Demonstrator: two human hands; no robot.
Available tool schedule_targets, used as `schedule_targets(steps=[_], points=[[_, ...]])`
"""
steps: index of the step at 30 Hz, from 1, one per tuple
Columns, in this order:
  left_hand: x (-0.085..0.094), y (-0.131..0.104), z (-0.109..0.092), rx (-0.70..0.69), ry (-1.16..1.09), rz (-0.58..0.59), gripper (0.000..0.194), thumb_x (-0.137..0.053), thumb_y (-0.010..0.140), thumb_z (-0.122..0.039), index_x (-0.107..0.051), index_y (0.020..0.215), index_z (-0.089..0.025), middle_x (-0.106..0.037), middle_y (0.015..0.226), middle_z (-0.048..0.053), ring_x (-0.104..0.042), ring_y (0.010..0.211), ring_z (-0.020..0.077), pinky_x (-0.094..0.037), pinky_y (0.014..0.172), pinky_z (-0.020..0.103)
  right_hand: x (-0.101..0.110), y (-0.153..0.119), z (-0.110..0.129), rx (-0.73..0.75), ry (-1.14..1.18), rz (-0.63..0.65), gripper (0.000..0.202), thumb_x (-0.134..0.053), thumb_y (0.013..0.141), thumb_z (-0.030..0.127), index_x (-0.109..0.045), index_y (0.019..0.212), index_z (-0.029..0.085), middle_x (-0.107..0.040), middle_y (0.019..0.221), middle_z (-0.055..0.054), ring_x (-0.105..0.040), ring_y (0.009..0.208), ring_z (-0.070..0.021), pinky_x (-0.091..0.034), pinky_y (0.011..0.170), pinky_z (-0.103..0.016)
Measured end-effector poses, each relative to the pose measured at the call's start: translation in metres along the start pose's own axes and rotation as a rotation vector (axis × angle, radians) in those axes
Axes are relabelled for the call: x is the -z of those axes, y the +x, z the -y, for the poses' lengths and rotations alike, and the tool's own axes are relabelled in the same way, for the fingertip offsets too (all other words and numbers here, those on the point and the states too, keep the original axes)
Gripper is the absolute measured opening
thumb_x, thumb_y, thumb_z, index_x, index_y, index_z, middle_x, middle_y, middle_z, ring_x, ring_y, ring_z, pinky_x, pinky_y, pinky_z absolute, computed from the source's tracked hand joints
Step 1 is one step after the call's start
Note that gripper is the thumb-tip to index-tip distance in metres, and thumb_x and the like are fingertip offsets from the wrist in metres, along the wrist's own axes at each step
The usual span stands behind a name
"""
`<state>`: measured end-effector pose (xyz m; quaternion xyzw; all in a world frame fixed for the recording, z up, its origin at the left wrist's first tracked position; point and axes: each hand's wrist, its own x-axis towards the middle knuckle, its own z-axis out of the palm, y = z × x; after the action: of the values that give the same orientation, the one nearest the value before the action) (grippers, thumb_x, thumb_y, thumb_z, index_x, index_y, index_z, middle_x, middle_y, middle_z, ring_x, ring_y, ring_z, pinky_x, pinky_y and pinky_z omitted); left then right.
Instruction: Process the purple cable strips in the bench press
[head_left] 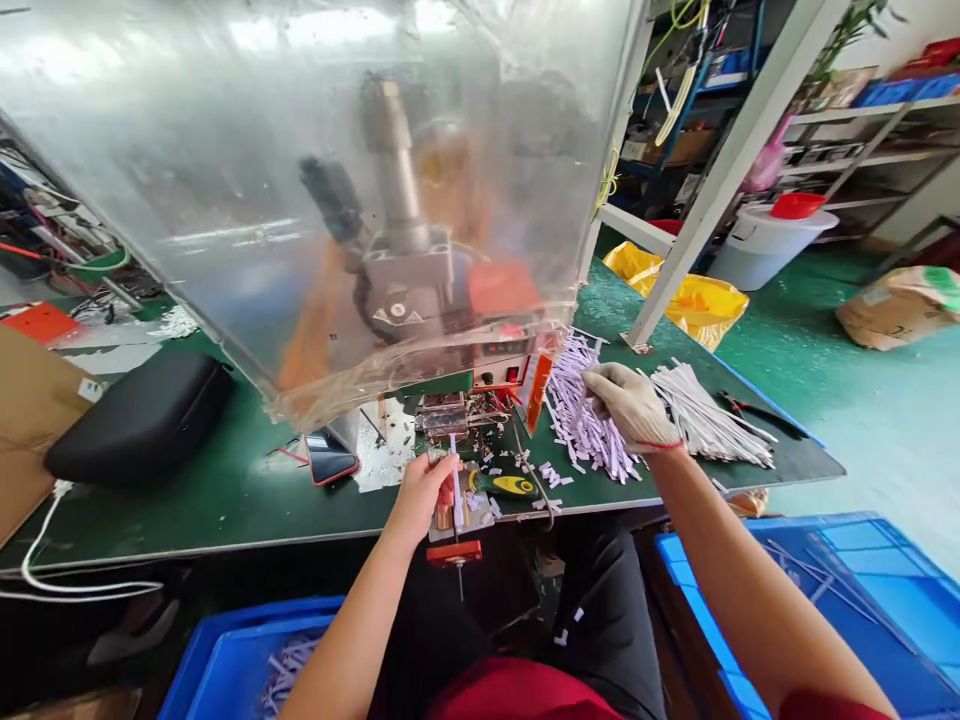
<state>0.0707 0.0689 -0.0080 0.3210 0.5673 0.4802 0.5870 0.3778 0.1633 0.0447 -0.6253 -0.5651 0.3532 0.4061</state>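
Observation:
My left hand (pixel 424 496) is bare, its thumb and forefinger pinching a narrow pale lavender strip (pixel 457 500) just in front of the small metal fixture (pixel 444 415) of a bench machine. The strip's far end points into that fixture. My right hand (pixel 626 405), in a white knitted glove, is over the right side of a heap of pale lavender strips (pixel 576 400). Its fingers are closed together at the heap; whatever is between them is hidden. To its right lies a bundle of long white strips (pixel 709 410).
A cloudy plastic guard (pixel 247 200) hangs over the machine. A yellow-green screwdriver handle (pixel 512 486), a phone (pixel 331 457), black-jawed pliers (pixel 765 415) and a black case (pixel 142 415) lie on the green bench (pixel 247 500). Blue bins (pixel 885 550) stand below.

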Motion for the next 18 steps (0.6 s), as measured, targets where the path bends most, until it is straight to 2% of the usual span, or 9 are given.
schedule_targets(steps=[2, 3, 6, 8, 10, 12, 15, 18], points=[[0.002, -0.001, -0.001, 0.009, -0.054, 0.008, 0.038, -0.077, 0.067, -0.05, -0.062, 0.069, -0.015, -0.048, 0.045, -0.007, -0.04, 0.035, 0.0056, -0.024, 0.034, 0.017, -0.007, -0.037, 0.012, -0.072, 0.335, 0.149, 0.036, -0.063, 0.083, 0.055, -0.057, 0.088, 0.021, -0.057, 0.064, 0.002, -0.045, 0.044, -0.0093, -0.033, 0.04, -0.021], [0.003, -0.003, -0.002, 0.012, -0.078, 0.015, 0.037, -0.077, 0.066, -0.049, -0.061, 0.067, -0.015, -0.047, 0.045, -0.007, -0.039, 0.035, 0.0053, -0.024, 0.034, 0.018, -0.016, -0.056, 0.017, -0.121, 0.427, 0.248, 0.037, -0.065, 0.082, 0.056, -0.056, 0.089, 0.021, -0.056, 0.062, 0.003, -0.042, 0.04, -0.0082, -0.029, 0.036, -0.02], [0.011, -0.017, -0.003, 0.018, -0.144, 0.031, 0.036, -0.077, 0.066, -0.047, -0.057, 0.065, -0.017, -0.046, 0.046, -0.007, -0.037, 0.036, 0.0054, -0.023, 0.036, 0.019, -0.059, -0.098, 0.029, -0.201, 0.507, 0.548, 0.039, -0.063, 0.083, 0.058, -0.054, 0.082, 0.021, -0.055, 0.056, 0.003, -0.038, 0.034, -0.0066, -0.026, 0.031, -0.018], [0.019, -0.03, -0.003, 0.014, -0.208, 0.014, 0.035, -0.077, 0.068, -0.046, -0.056, 0.066, -0.017, -0.045, 0.046, -0.007, -0.037, 0.037, 0.0057, -0.024, 0.036, 0.019, -0.094, -0.108, 0.033, -0.2, 0.485, 0.65, 0.039, -0.061, 0.085, 0.058, -0.052, 0.076, 0.02, -0.054, 0.052, 0.004, -0.037, 0.032, -0.0058, -0.027, 0.031, -0.018], [0.03, -0.043, -0.001, 0.004, -0.267, -0.02, 0.036, -0.078, 0.069, -0.046, -0.056, 0.067, -0.018, -0.045, 0.047, -0.007, -0.038, 0.039, 0.0058, -0.025, 0.037, 0.018, -0.123, -0.105, 0.035, -0.206, 0.448, 0.67, 0.039, -0.061, 0.085, 0.055, -0.051, 0.072, 0.02, -0.052, 0.049, 0.005, -0.037, 0.031, -0.0054, -0.027, 0.03, -0.017], [0.041, -0.055, 0.003, 0.0, -0.287, -0.054, 0.036, -0.079, 0.069, -0.045, -0.056, 0.068, -0.017, -0.045, 0.048, -0.007, -0.038, 0.04, 0.0056, -0.026, 0.037, 0.018, -0.144, -0.097, 0.035, -0.224, 0.407, 0.657, 0.037, -0.061, 0.085, 0.052, -0.05, 0.069, 0.02, -0.052, 0.047, 0.005, -0.038, 0.03, -0.0054, -0.027, 0.029, -0.016], [0.055, -0.068, 0.012, 0.007, -0.272, -0.079, 0.036, -0.079, 0.071, -0.046, -0.057, 0.068, -0.017, -0.048, 0.049, -0.006, -0.042, 0.041, 0.0067, -0.03, 0.038, 0.018, -0.159, -0.087, 0.034, -0.259, 0.38, 0.633, 0.035, -0.061, 0.084, 0.048, -0.049, 0.067, 0.02, -0.054, 0.046, 0.005, -0.039, 0.029, -0.0056, -0.028, 0.028, -0.016], [0.062, -0.075, 0.02, 0.029, -0.237, -0.076, 0.036, -0.077, 0.072, -0.048, -0.058, 0.069, -0.017, -0.052, 0.05, -0.004, -0.048, 0.042, 0.0095, -0.036, 0.04, 0.021, -0.162, -0.082, 0.031, -0.297, 0.388, 0.642, 0.033, -0.061, 0.083, 0.047, -0.051, 0.068, 0.02, -0.055, 0.047, 0.004, -0.04, 0.028, -0.0065, -0.029, 0.026, -0.017]])
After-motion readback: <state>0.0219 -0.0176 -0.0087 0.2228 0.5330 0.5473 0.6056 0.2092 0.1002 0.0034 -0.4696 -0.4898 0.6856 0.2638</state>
